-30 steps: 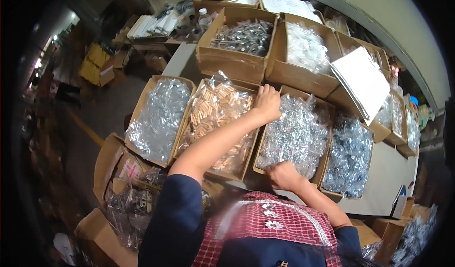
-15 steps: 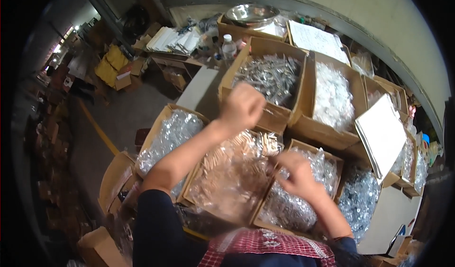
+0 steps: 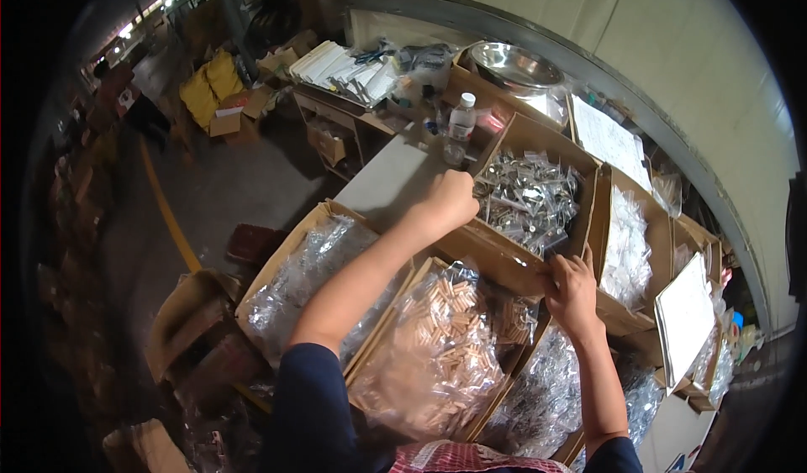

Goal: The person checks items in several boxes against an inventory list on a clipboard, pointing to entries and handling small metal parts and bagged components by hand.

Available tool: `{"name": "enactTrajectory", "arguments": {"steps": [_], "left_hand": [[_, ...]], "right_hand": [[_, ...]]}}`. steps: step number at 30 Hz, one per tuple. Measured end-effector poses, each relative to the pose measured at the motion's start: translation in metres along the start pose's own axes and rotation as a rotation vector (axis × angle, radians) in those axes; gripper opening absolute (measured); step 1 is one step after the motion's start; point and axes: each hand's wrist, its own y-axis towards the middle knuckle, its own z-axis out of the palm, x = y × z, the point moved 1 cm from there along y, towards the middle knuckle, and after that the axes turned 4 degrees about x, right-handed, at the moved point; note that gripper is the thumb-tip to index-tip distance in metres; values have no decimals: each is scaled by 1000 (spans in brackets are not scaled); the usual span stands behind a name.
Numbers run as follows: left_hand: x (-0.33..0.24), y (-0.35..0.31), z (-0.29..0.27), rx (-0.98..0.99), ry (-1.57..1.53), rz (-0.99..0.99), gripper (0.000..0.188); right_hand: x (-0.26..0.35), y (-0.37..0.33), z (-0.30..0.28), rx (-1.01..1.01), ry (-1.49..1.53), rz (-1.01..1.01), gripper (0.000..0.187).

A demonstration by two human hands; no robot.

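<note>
My left hand [image 3: 447, 202] grips the near left rim of a cardboard box [image 3: 504, 259] that holds small clear bags of shiny metal parts [image 3: 525, 197]. My right hand [image 3: 572, 286] holds the same box at its near right corner. Just below my arms lies an open box with a clear bag of tan wooden pieces [image 3: 441, 351]. A box of clear plastic bags [image 3: 298, 284] stands to its left, under my left forearm.
More open boxes of clear bagged parts [image 3: 629, 238] run to the right, one covered by a white sheet [image 3: 685, 317]. A plastic bottle [image 3: 461, 124], a metal bowl [image 3: 514, 65] and stacked papers [image 3: 345, 65] sit on a table behind. The floor with a yellow line [image 3: 168, 212] is left.
Both hands have left the bags in the nearer boxes and reached farther, to the box of metal parts. The view has tilted up toward the back table.
</note>
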Motion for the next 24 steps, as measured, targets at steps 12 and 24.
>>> {"name": "enactTrajectory", "arguments": {"steps": [12,24], "left_hand": [[31,-5,-39,124,38,17,23],[81,31,-64,49,104,-6,33]], "right_hand": [[12,16,15,-103,103,-45,13],[18,70,50,-64,217,-103,24]]}}
